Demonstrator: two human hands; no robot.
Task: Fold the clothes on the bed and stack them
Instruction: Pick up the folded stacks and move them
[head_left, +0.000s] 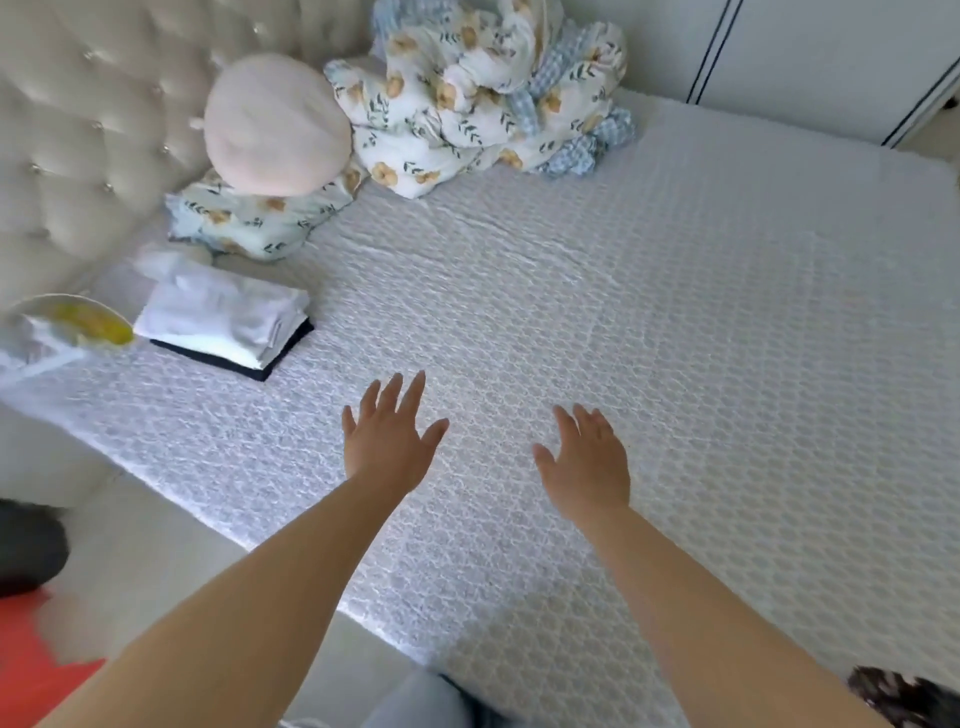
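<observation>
A stack of folded clothes (223, 319) lies on the bed's left side, white pieces on top of a dark one. My left hand (389, 434) and my right hand (584, 460) both reach out over the bare white quilted mattress (701, 338), fingers straight and spread, holding nothing. The stack sits to the left of and beyond my left hand, apart from it. I cannot tell whether my palms touch the mattress.
A crumpled floral duvet (483, 88) is piled at the bed's far side. A round pink cushion (275, 122) leans on a floral pillow (249, 218) by the tufted headboard (78, 130). A bowl with something yellow (78, 319) sits at the left edge. White wardrobe doors (831, 57) stand behind.
</observation>
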